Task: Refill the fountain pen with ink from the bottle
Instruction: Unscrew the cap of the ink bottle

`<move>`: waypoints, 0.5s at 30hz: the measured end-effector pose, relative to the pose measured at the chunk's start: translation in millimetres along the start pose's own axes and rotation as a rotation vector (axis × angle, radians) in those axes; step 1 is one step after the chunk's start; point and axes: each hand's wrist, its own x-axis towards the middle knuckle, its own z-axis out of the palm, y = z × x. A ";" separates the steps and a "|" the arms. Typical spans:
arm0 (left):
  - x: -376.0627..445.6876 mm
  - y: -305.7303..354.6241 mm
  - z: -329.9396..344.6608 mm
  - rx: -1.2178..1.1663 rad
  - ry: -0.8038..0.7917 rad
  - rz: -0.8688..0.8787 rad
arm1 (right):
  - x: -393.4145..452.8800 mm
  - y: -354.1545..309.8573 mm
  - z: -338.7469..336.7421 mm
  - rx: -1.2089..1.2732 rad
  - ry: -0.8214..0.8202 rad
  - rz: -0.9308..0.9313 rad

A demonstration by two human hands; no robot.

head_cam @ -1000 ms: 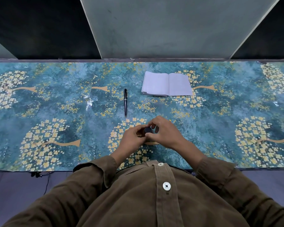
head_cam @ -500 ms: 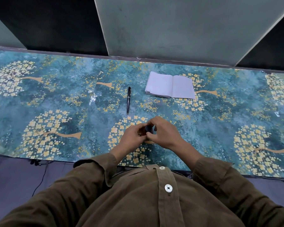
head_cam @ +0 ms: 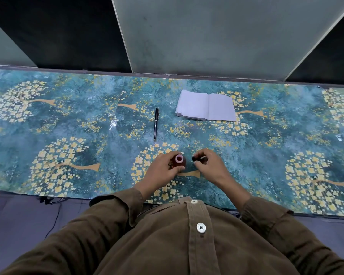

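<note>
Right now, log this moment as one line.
stage: bottle uncapped | left hand: holds ink bottle | right hand: pinches cap | pen: untouched on table

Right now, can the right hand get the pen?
Probably not yet. The right hand is busy holding the bottle cap. The pen lies in the open beyond the ink bottle, nothing covering it, so putting the cap down should free the way.
</note>
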 end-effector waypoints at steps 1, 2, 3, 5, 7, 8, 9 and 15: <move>0.3 -0.6 -0.1 -0.004 -0.003 -0.004 | 0.8 -1.2 -0.2 -0.004 0.008 -0.006; 1.1 -1.2 0.3 -0.008 -0.007 -0.004 | 1.3 -2.3 0.1 -0.023 0.016 -0.019; 1.1 -1.2 0.1 -0.010 -0.012 -0.006 | 1.7 -3.3 1.0 -0.064 0.020 -0.037; 1.5 -2.4 -0.3 -0.011 -0.007 -0.007 | 1.8 -3.8 4.9 -0.146 0.006 -0.069; 2.1 -4.7 -1.2 -0.014 -0.009 -0.019 | 0.7 -0.9 7.7 -0.173 -0.005 -0.068; 2.7 -6.3 -1.9 -0.019 -0.016 -0.021 | -0.2 0.6 7.6 -0.156 -0.005 -0.053; 4.1 -7.2 -3.2 -0.030 -0.029 -0.017 | -1.3 1.3 5.8 -0.125 0.000 -0.033; 3.5 -17.3 -18.2 -0.256 -0.036 -0.089 | -6.8 5.7 -3.4 0.117 0.095 0.135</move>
